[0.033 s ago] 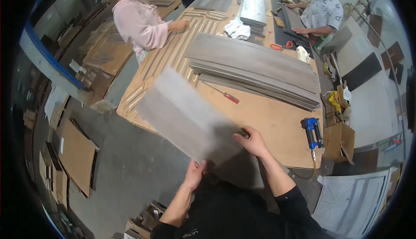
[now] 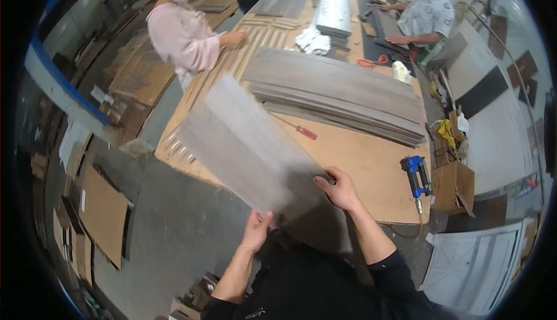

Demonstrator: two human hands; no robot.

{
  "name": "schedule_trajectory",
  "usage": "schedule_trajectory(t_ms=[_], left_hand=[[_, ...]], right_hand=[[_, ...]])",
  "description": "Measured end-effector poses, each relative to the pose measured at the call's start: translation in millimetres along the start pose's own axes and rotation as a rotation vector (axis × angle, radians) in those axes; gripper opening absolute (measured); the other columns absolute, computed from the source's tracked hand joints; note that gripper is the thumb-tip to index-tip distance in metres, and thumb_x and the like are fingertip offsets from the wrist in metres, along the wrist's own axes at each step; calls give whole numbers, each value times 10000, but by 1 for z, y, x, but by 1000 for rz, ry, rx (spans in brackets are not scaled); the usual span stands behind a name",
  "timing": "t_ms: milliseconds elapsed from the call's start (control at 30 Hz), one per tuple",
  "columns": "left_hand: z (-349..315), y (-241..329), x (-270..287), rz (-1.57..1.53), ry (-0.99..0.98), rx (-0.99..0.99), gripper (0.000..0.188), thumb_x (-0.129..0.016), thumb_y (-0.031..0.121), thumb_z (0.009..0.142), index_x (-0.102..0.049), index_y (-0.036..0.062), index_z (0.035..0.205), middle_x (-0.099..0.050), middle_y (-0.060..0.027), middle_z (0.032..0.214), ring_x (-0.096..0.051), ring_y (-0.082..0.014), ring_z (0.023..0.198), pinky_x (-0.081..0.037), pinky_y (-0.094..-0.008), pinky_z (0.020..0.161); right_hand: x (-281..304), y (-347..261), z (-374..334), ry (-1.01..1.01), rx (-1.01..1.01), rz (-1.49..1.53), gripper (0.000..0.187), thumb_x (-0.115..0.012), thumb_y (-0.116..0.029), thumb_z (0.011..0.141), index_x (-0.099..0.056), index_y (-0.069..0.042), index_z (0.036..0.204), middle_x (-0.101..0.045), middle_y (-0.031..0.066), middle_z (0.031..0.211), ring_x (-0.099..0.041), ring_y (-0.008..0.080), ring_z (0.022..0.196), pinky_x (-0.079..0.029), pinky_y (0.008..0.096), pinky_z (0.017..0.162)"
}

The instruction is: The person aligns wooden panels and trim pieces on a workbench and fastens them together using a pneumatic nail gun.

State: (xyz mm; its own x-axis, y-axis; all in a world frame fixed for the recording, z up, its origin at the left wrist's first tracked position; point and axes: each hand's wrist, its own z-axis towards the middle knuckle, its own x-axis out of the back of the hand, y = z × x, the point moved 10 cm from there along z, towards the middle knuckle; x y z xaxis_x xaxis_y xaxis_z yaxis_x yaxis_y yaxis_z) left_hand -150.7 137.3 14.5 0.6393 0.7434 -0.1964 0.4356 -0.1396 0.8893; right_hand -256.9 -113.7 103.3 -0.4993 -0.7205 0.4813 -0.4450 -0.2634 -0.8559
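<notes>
A long grey wood-grain panel [image 2: 243, 140] is held tilted in front of my body, its far end over the left part of the table. My left hand [image 2: 258, 230] is closed on its left edge near my body. My right hand [image 2: 339, 189] grips the opposite edge, thumb on top. Beyond the panel lies a stack of similar grey panels [image 2: 336, 91]. A screwdriver with a red handle [image 2: 306, 133] rests between that stack and the held panel. To the right, a blue nail gun [image 2: 415, 176] with a hose lies on the table.
The wooden table [image 2: 371, 184] carries thin strips [image 2: 249, 47] at left, red-handled scissors [image 2: 372, 62], a white cloth [image 2: 313, 42] and wrapped panels [image 2: 333, 13]. Co-workers stand left, at the far end and right. A cardboard box [image 2: 452, 186] stands by the right edge.
The panel's far end has shifted slightly, while both hands keep their hold. The view has moved a little. The co-worker at left has moved a hand slightly.
</notes>
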Motion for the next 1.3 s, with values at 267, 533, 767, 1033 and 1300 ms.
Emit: schedule_trajectory(t_ms=[267, 533, 767, 1033, 1300], left_hand=[[9, 243, -60, 61, 28, -749, 498, -623, 110, 1010, -423, -18, 1447, -692, -81, 1032, -633, -133, 904, -509, -289, 819], [89, 147, -192, 834, -617, -490, 275, -589, 212, 1017, -711, 69, 1218, -740, -175, 1113, -701, -271, 1037, -519, -353, 922], [170, 34, -235, 1011, -860, -421, 263, -602, 217, 999, -728, 79, 1184, -745, -178, 1063, -707, -322, 1009, -532, -380, 903], [181, 37, -172, 1295, -629, -763, 490, -738, 269, 862, -646, 136, 1324, -552, -251, 1381, -472, -429, 1327, -370, -485, 1121], [86, 60, 84, 1415, -103, -502, 761, -825, 287, 782, -519, 137, 1463, -352, -291, 1550, -280, -479, 1458, -258, -520, 1200]], right_hand=[[18, -24, -69, 307, 110, 810, 390, -636, -227, 1016, -562, 21, 1308, -652, 64, 1129, -601, 143, 1059, -485, 314, 945], [-55, 117, -151, 312, -474, 1045, 414, -621, -346, 1018, -641, 53, 1126, -723, 115, 942, -697, 212, 807, -568, 358, 724], [-113, 195, -149, 173, -654, 1219, 460, -580, -409, 1035, -645, 24, 1176, -728, 138, 1123, -708, 237, 984, -565, 393, 847], [-71, 198, -143, -262, -543, 353, 538, -588, -514, 1000, -749, -2, 1039, -774, 120, 934, -738, 236, 914, -573, 347, 833], [143, 181, -214, 542, -287, -538, 583, -785, -101, 784, -624, -173, 1340, -566, 149, 1377, -513, 397, 1273, -430, 457, 1083]])
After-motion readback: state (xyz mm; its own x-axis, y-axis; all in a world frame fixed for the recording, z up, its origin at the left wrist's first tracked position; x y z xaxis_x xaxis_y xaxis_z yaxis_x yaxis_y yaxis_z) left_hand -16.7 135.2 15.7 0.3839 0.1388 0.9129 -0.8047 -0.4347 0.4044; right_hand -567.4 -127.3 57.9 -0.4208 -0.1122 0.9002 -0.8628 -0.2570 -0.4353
